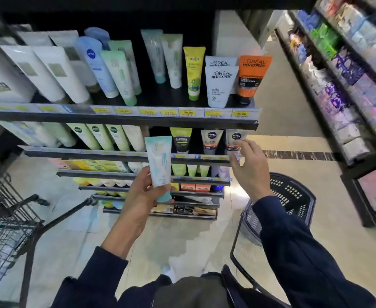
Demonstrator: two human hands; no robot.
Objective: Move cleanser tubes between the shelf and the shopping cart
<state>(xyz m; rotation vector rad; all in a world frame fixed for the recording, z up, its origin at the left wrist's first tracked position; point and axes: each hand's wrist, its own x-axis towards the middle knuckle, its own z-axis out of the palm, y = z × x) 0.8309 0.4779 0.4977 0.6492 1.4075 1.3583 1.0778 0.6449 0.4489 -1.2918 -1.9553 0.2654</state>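
Observation:
My left hand (141,193) grips a white and teal cleanser tube (160,165) near its cap and holds it upright in front of the second shelf. My right hand (247,165) is raised at the right end of that shelf, fingers loosely spread, its fingertips close to a grey Nivea Men tube (234,138); I cannot tell whether they touch it. The top shelf (120,117) carries a row of cleanser tubes, among them a yellow tube (193,73) and L'Oreal Men Expert tubes (221,85). The wire shopping cart (7,230) stands at the lower left.
A black plastic basket (291,196) sits on the floor at the lower right, behind my right forearm. Another shelf unit with packaged goods (347,85) lines the right side of the aisle. Lower shelves (142,174) with more tubes and boxes run down to the floor.

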